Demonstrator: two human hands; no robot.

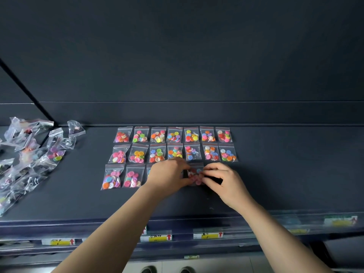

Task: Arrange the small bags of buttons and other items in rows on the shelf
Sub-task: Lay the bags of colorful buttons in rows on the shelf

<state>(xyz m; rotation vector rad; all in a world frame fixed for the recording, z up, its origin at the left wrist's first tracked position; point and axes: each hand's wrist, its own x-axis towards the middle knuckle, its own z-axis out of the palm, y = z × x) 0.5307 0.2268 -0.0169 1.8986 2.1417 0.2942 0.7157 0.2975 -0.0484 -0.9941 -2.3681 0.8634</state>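
Dark blue-grey panels formed the back wall, and below them ran a deep shelf (275, 184) of the same colour. Small clear bags of bright buttons lay flat on it in neat lines. The back row (174, 134) had seven bags side by side, close to the rear lip. The middle row (175, 151) sat just in front of it, also seven bags long. The front row (133, 177) was only partly filled: two bags lay plainly in view at its left end, and a third showed only as a sliver beside the left hand (167, 176), which covered the rest.

Both hands met over the held bag (195, 174), which lay in the front row under the middle of the row behind. The left hand's fingers curled over its left edge. The right hand (224, 180) pinched its right edge between thumb and fingertips. Pink and red buttons showed through the plastic between the two hands.

Well to the left, a loose pile (29, 154) of unsorted bags sprawled across the shelf, crumpled and overlapping.

Along the shelf's front edge were yellow and white labels (159, 237) with red arrows. The tips of two shoes (148, 269) showed at the bottom.
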